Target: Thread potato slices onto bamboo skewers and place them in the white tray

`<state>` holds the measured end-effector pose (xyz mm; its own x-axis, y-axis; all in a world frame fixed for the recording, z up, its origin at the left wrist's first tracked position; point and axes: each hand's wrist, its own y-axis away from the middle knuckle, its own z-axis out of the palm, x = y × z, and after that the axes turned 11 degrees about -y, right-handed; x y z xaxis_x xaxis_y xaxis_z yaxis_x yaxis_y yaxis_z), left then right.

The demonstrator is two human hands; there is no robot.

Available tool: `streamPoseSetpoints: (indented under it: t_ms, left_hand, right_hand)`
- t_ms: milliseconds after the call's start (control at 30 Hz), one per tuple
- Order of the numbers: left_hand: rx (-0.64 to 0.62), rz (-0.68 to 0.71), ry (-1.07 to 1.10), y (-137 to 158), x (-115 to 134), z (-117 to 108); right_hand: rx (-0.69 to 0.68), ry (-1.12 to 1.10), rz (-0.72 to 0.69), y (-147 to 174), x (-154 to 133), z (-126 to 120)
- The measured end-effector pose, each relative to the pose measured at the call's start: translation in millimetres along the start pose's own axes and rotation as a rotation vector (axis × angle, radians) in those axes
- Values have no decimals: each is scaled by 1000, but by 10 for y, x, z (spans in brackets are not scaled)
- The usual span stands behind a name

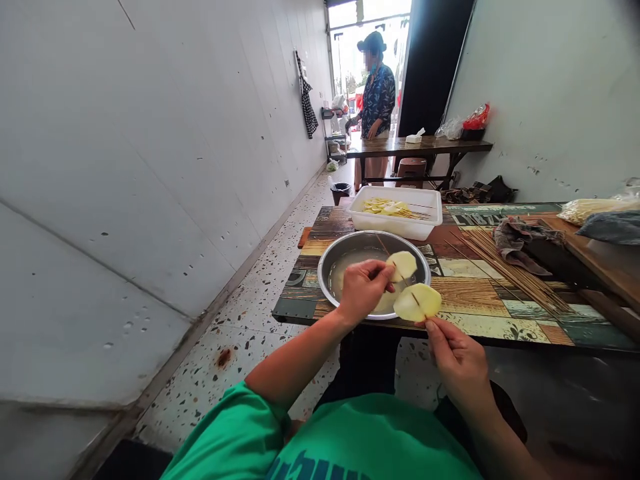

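My left hand [367, 288] pinches a thin pale-yellow potato slice [404, 265] over the metal basin [324, 280]. A bamboo skewer [416, 300] runs through this slice and through a second potato slice [425, 303] closer to me. My right hand [459, 357] is closed, thumb and fingers pinching the skewer's near end just below the second slice. The skewer's far tip points away over the basin, which holds cloudy water. Behind the basin, a white plastic tub [395, 227] contains more slices on skewers.
Loose bamboo skewers [520, 273] and a crumpled cloth [525, 240] lie on the patterned table [480, 323] to the right. Bagged goods [595, 208] sit at the far right. A person [379, 97] stands by a second table [425, 148] near the doorway. A white wall runs along the left.
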<state>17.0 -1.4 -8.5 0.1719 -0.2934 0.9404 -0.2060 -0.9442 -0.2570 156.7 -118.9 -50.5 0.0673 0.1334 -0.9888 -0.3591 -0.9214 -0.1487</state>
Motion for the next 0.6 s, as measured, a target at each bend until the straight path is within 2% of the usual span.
streamPoseSetpoints:
  t_ms: [133,233,300,367,467,533,600]
  left_hand:
    - [-83,-27,24,60,15,22]
    - [-231,-24,-52,-59,25,-150]
    - [-249,24,-272,-234,21,-306]
    - [-282,124,-674,-448,-10,-406]
    - [-575,155,-1075,-742,-137,-353]
    - [-759,190,-1171,-881,-270,-214]
    - [-865,171,-1195,-973,-422,-60]
  right_hand:
    - [-17,-69,4,-40,34,-48]
    - [36,-182,45,-55,45,-184]
    - [108,-311,64,-65,33,-276]
    - [149,-425,72,-75,10,-330]
    - [136,-501,96,-74,-17,-333]
    - [113,-520,123,-62,-20,-313]
    - [92,-535,152,-45,-19,-300]
